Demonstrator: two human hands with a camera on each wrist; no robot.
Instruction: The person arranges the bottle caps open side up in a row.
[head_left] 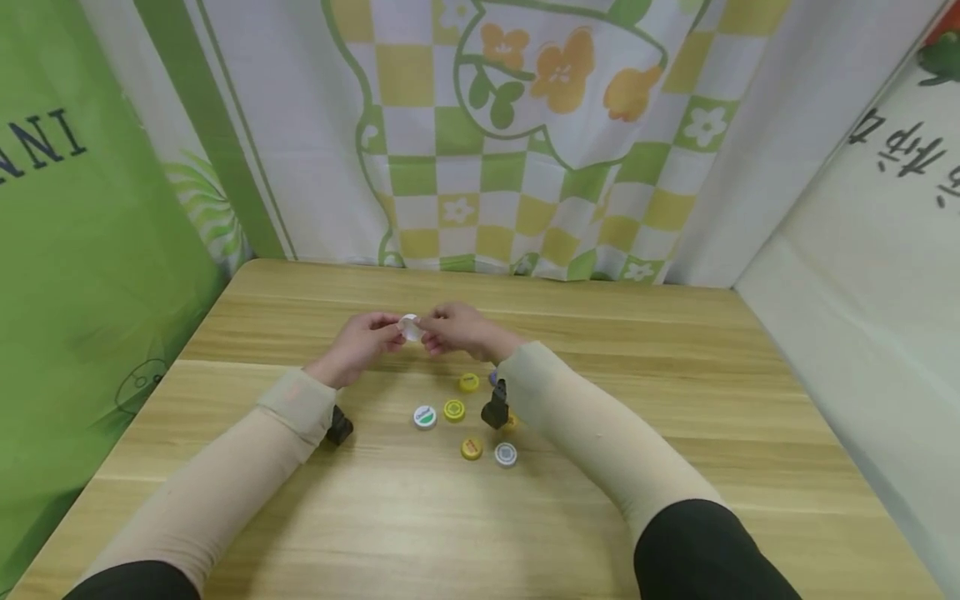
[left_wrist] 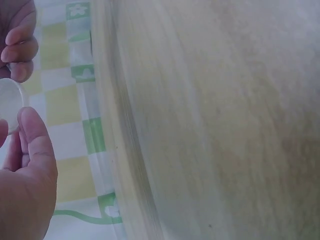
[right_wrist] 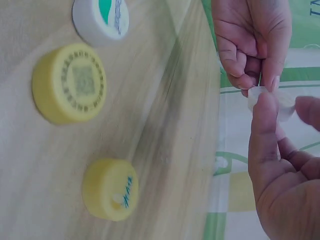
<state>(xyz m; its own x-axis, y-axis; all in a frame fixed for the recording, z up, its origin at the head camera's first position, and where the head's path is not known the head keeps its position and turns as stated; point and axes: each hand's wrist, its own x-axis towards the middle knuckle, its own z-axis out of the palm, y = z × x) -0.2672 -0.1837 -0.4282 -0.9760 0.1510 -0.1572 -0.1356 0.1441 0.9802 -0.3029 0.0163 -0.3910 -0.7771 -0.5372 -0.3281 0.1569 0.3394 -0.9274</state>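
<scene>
A white round bottle cap (head_left: 410, 327) is held up over the far part of the table, between both hands. My left hand (head_left: 365, 342) pinches its left edge; the left wrist view shows the thumb and a finger of this hand (left_wrist: 30, 170) on the cap's rim (left_wrist: 22, 92). From the right, my right hand (head_left: 459, 327) grips the same cap, with fingertips on it in the right wrist view. Nearer me lie a yellow cap (head_left: 468, 382), another yellow cap with a printed code (right_wrist: 82, 82) and a white cap with a green mark (head_left: 424, 417).
An orange-yellow cap (head_left: 471, 448) and a white cap with a grey print (head_left: 506, 454) lie closest to me. A purple cap (head_left: 492, 377) and a further yellow one (head_left: 512, 420) are partly hidden by the right arm and its black wrist camera (head_left: 496, 407). Patterned cloth (head_left: 525, 192) hangs behind the wooden table.
</scene>
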